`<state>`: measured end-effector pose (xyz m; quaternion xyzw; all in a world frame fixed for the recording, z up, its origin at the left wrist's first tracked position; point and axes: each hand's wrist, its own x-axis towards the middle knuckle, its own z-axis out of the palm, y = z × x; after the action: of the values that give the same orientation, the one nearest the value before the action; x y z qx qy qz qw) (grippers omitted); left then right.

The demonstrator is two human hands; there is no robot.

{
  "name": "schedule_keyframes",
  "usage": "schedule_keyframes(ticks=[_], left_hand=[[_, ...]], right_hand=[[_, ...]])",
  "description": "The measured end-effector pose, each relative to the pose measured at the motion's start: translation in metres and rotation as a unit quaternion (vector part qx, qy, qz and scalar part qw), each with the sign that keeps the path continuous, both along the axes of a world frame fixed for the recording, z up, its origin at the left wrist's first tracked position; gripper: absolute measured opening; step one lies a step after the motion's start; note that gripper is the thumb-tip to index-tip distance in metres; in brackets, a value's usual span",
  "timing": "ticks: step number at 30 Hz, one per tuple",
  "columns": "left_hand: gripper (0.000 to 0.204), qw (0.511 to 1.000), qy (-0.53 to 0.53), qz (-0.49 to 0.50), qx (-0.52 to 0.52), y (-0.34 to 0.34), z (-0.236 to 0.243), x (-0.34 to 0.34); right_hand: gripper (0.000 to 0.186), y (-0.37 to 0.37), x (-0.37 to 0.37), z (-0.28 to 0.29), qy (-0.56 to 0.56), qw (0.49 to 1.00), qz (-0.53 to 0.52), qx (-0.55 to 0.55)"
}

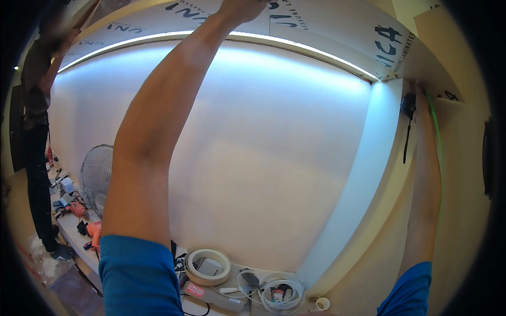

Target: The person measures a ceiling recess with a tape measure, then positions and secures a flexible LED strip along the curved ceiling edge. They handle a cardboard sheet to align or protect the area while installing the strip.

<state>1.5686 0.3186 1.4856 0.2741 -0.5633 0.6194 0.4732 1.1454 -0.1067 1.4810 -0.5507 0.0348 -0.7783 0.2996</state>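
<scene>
Both my arms reach up to an overhead panel covered in pale printed film. My left hand is at the panel near a seam, its fingers mostly cut off by the picture's top edge. At the panel's right end, my right hand is closed around what looks like a black tape measure, from which a dark wrist strap hangs. A thin bright green strip runs down from that hand beside my forearm; where it ends I cannot make out. A lit LED strip follows the panel's lower edge.
At the left a person stands with an arm raised to the panel. Below are a fan, orange power tools, a roll of edge banding, coiled clear tubing and a cup. A pale wall stands ahead.
</scene>
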Motion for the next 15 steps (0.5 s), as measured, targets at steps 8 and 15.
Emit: schedule_keyframes(ticks=[8, 15], left_hand=[[0.015, 0.998, 0.018, 0.055, -0.019, 0.006, -0.002, -0.001], [0.019, 0.993, -0.043, 0.089, -0.069, 0.005, 0.001, 0.014]], right_hand=[[0.082, 0.008, -0.004, -0.005, 0.027, 0.998, -0.059, -0.021], [0.075, 0.008, 0.0, -0.007, 0.028, 0.999, -0.04, -0.016]])
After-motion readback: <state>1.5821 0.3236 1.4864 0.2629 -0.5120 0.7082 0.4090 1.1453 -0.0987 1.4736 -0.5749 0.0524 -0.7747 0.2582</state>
